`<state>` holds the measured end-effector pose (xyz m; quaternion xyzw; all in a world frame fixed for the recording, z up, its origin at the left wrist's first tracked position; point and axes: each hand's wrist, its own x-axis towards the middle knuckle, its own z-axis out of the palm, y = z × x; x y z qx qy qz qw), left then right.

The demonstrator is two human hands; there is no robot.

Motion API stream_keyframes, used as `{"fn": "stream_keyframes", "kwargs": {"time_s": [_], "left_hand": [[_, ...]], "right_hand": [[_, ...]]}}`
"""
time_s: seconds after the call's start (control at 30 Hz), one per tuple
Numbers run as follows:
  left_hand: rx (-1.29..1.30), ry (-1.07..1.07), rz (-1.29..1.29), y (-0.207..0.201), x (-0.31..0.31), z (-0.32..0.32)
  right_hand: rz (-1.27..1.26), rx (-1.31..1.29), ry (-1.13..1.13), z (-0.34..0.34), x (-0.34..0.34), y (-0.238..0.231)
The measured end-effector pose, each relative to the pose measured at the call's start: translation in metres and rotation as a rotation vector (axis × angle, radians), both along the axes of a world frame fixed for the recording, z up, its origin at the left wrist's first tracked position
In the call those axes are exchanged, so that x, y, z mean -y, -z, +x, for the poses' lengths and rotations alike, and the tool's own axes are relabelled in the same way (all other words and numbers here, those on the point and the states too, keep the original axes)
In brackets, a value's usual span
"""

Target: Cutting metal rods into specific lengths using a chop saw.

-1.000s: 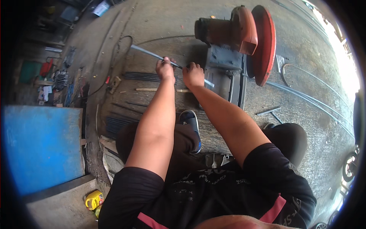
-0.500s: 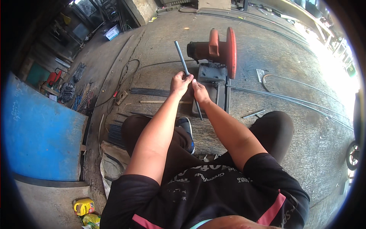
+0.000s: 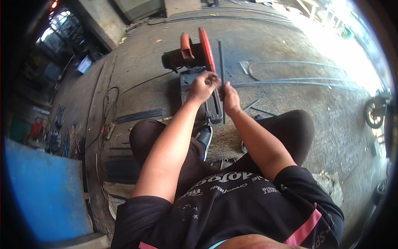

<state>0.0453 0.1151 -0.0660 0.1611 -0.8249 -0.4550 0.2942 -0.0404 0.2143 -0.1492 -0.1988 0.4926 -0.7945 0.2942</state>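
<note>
Thin dark metal rod [image 3: 221, 70], straight, long, plain surface, runs almost vertically in frame from above both hands down past the saw base. Upper end sits far ahead of the hands over bare concrete floor [image 3: 290, 50]; lower end reaches near the foot of the base, just left of the right wrist.

Change vs earlier: a second ago the rod lay slanted, stretching out to the left of the hands with the saw to the right. Half a second ago it was angled up-left, the saw just right of it. Now it stands nearly straight up-down in frame, right beside the red disc guard. View also swung, so the saw sits centre-top.

Rod lies between the two hands. Left hand [image 3: 203, 87] is curled, fingers bent in around the rod area just left of it, over the saw's vise; whether it actually grips the rod cannot be told, the knuckles hide it. Right hand [image 3: 230, 98] is closed against the rod's right side, thumb up along it, looks like holding it.

Chop saw [image 3: 192, 56], red guard and rusty-orange motor housing, directly ahead of the left hand, touching distance. Dark base plate [image 3: 213, 112] below both hands. Curved steel bars [image 3: 290, 81] on the floor right of the right hand, well apart.
</note>
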Motion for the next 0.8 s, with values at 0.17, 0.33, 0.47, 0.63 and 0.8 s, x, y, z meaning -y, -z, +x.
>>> {"fn": "stream_keyframes", "kwargs": {"time_s": [0.17,0.33,0.47,0.63,0.8], "left_hand": [[-0.341,-0.056,-0.090,-0.036,0.001,-0.060],[-0.321,-0.153,-0.382,-0.091,0.050,-0.094],[-0.342,-0.378,-0.549,-0.128,0.127,-0.099],[0.051,-0.383,-0.225,-0.110,0.175,-0.091],[0.310,-0.231,0.585,-0.103,0.170,-0.080]], "right_hand": [[0.182,0.050,0.105,-0.039,-0.034,0.031],[0.313,0.145,0.078,-0.046,-0.025,0.070],[0.452,0.252,0.022,-0.060,0.001,0.093],[0.476,0.343,-0.175,-0.060,0.004,0.137],[0.444,0.427,-0.342,-0.058,0.015,0.170]]}}
